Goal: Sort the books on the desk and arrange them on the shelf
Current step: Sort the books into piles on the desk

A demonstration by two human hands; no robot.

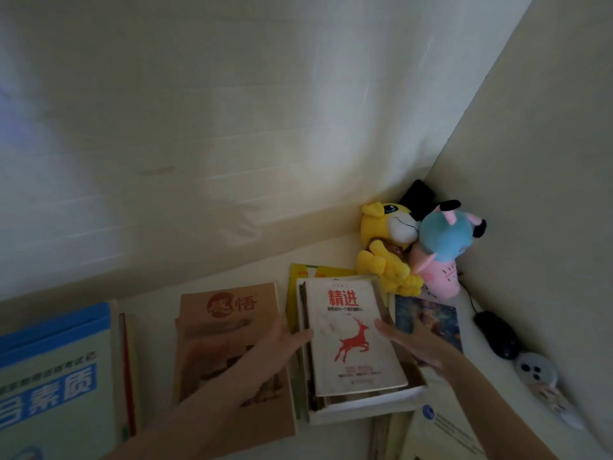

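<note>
A white book with a red deer on its cover (355,333) lies on top of a stack of books (365,406) in the middle of the desk. My left hand (282,340) touches the stack's left side. My right hand (414,340) touches its right side, fingers fairly straight. Left of the stack lies a brown book (229,327). A blue and white book (56,366) lies at the far left, and a yellow book (318,270) peeks out behind the stack. A dark starry book (431,317) lies under my right hand.
A yellow plush toy (388,247) and a blue and pink plush toy (444,247) sit in the back right corner against the walls. A black mouse (497,333) and a small grey round object (537,366) lie along the right wall. A white booklet (444,433) lies at the front right.
</note>
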